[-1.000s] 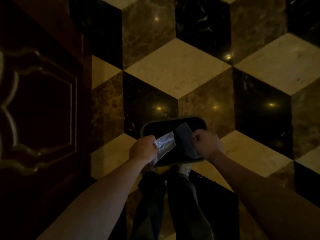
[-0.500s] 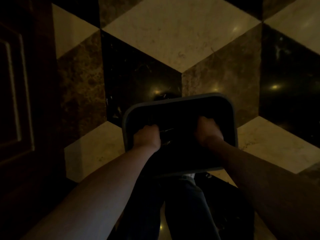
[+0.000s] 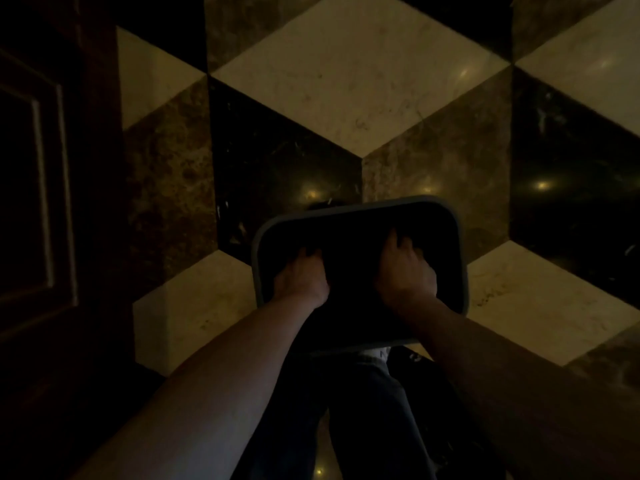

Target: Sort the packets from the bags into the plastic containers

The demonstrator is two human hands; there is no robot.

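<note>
A dark plastic container with a grey rim stands on the floor just ahead of my feet. Both my hands reach down inside it. My left hand is near the container's left wall with its fingers curled into the dark; whatever it holds is hidden. Near the right side, my right hand rests with its fingers spread, and I see nothing in them. The inside of the container is black, and no packet or bag shows in it.
The floor is polished marble in a cube pattern of cream, brown and black tiles. A dark panelled wooden door fills the left side. My legs in dark trousers are below the container. The light is very dim.
One second ago my hands held a clear packet and a dark bag above the container. Both hands have since gone down inside it, the packet is out of sight, and the view has moved closer.
</note>
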